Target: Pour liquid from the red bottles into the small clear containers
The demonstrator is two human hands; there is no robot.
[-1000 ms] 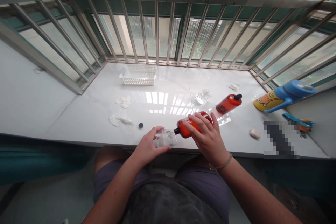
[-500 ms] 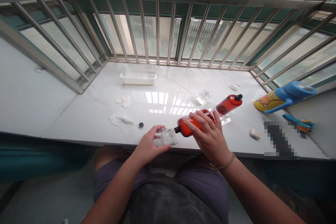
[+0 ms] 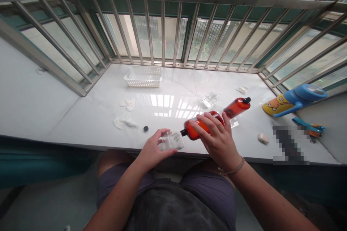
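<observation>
My left hand (image 3: 154, 149) is closed around a small clear plastic container (image 3: 171, 141) near the counter's front edge, thumb on the near side and fingers on the far side. In my right hand (image 3: 217, 135) is an uncapped orange-red bottle (image 3: 193, 130), tipped so that its black neck points left at the container's right side. Whether liquid is flowing from the neck I cannot tell. A round black cap (image 3: 145, 129) lies to the left of the container. Just beyond my right hand, a second orange-red bottle (image 3: 235, 108) with a black top lies tilted.
A white perforated basket (image 3: 143, 83) stands at the back left. Crumpled tissues (image 3: 127, 104) lie left, and another clear container (image 3: 210, 99) sits behind the bottles. Rightward are a blue-and-yellow flask (image 3: 287, 103), a whitish block (image 3: 263, 138) and blue-orange scissors-like tools (image 3: 309, 126). Metal bars (image 3: 162, 32) border the counter.
My right hand and its bottle have shifted very slightly to the right. The left hand and the clear container stay in place.
</observation>
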